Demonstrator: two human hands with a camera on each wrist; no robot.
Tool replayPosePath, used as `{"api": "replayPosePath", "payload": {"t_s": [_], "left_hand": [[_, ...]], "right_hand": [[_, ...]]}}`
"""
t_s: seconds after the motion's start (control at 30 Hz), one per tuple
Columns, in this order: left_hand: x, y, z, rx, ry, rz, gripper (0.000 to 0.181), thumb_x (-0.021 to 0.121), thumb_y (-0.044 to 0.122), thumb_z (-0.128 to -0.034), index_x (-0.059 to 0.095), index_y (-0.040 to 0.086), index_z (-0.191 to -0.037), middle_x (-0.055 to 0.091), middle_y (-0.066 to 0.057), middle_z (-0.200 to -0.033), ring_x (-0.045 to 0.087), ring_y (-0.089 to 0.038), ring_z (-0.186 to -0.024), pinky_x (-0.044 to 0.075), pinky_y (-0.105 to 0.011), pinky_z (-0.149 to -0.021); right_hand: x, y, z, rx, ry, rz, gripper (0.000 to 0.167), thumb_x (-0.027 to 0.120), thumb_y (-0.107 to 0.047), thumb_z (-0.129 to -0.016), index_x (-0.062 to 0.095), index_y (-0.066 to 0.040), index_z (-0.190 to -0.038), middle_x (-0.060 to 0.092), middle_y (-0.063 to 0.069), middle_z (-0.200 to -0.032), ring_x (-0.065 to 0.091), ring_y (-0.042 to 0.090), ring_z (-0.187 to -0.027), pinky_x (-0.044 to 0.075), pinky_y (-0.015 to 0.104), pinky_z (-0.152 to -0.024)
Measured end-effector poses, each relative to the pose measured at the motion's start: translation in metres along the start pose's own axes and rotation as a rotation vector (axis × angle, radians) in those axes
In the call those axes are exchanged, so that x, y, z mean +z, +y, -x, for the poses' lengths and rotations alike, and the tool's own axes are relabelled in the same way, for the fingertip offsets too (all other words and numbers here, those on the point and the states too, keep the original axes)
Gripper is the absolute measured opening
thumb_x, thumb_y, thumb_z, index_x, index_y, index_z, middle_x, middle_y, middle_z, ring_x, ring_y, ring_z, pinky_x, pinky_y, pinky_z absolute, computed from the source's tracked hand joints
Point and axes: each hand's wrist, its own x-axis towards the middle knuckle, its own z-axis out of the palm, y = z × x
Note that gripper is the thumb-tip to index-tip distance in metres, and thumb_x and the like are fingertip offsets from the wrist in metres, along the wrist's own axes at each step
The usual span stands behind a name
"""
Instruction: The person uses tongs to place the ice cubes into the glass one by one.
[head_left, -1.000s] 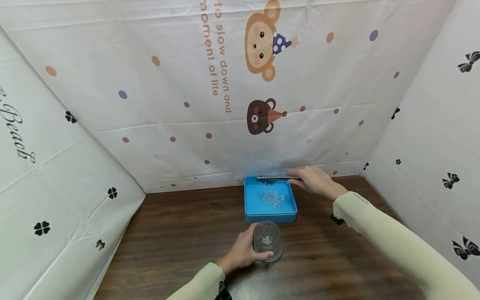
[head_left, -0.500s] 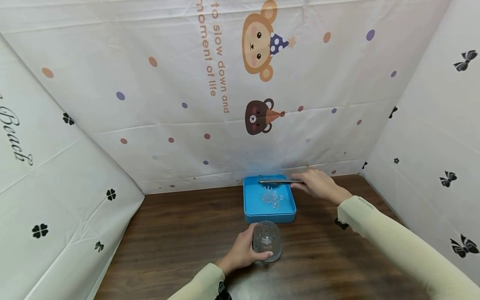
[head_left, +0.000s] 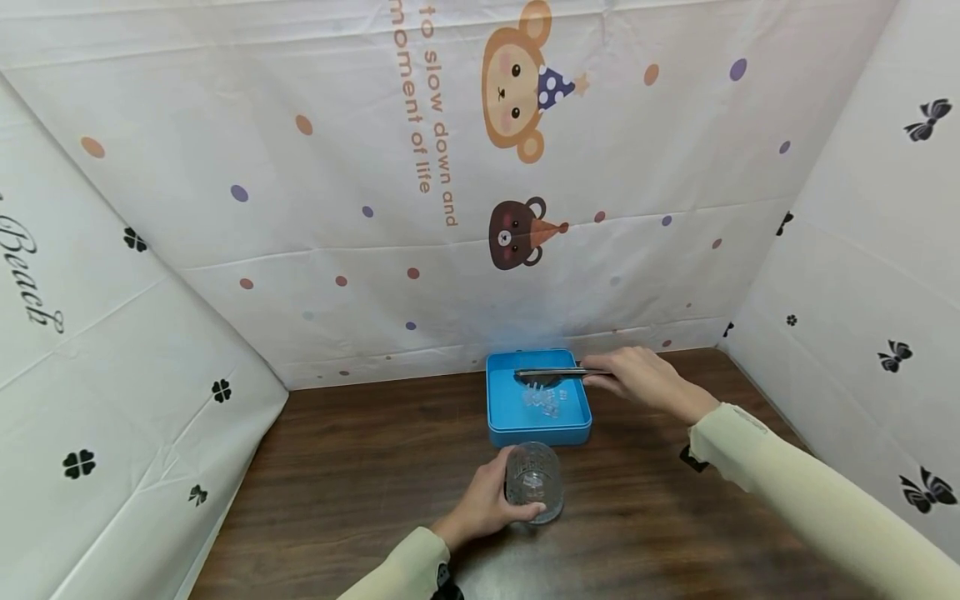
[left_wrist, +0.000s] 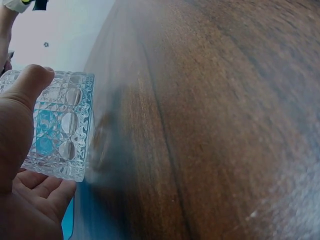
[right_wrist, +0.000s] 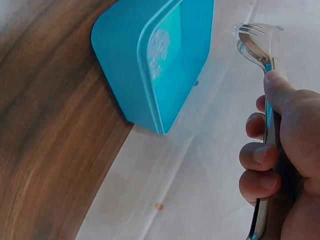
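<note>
My left hand [head_left: 483,498] grips a clear cut-glass tumbler [head_left: 535,483] low over the table, just in front of a blue box. In the left wrist view, the thumb lies across the side of the patterned glass [left_wrist: 65,125], with fingers beneath. My right hand [head_left: 645,379] holds metal tongs [head_left: 551,372] above the blue box [head_left: 540,437]. The right wrist view shows a fork-like tip on the tongs [right_wrist: 252,42], and something clear seems to be at that tip. Small clear ice-like cubes [head_left: 545,400] lie in a heap inside the box.
A dark wooden table [head_left: 360,467] spreads beneath the hands. Behind the box hangs a white printed cloth [head_left: 337,217], close to its far edge. More white cloth stands on the left [head_left: 135,417] and right [head_left: 847,358] sides.
My right hand has moved slightly nearer and to the right, bringing the tongs from the box's far edge to over the cubes. The left hand keeps holding the tumbler in place.
</note>
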Motion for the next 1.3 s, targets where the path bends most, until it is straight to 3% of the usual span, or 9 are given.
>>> {"api": "replayPosePath", "payload": {"t_s": [0.47,0.67,1.3], "left_hand": [[0.0,0.001,-0.001,-0.011,0.003,-0.003,0.077,0.084,0.041,-0.0856,0.045,0.018,-0.147,0.063,-0.002,-0.133,0.064,-0.012,-0.112,0.055,-0.031,-0.092],[0.0,0.002,0.0,-0.013,0.0,0.008,0.077,0.084,0.041,-0.0852,0.045,0.017,-0.147,0.063,-0.001,-0.133,0.064,-0.013,-0.113,0.054,-0.032,-0.094],[0.0,0.002,0.0,0.009,0.01,-0.004,0.079,0.085,0.038,-0.0852,0.043,0.016,-0.149,0.064,-0.004,-0.132,0.065,-0.013,-0.112,0.055,-0.031,-0.092]], "right_hand": [[-0.007,-0.026,0.032,-0.044,0.015,-0.028,0.012,0.073,-0.026,-0.098,0.063,-0.029,-0.091,0.053,-0.016,-0.068,0.039,-0.002,-0.055,0.035,0.021,-0.051],[-0.005,-0.036,0.043,-0.053,0.003,-0.054,0.008,0.069,-0.032,-0.1,0.066,-0.028,-0.094,0.056,-0.02,-0.075,0.044,-0.003,-0.059,0.039,0.02,-0.053],[0.002,-0.042,0.049,-0.086,0.009,-0.1,0.008,0.072,-0.027,-0.098,0.074,-0.024,-0.105,0.071,-0.017,-0.09,0.048,-0.005,-0.062,0.042,0.019,-0.055]]}}
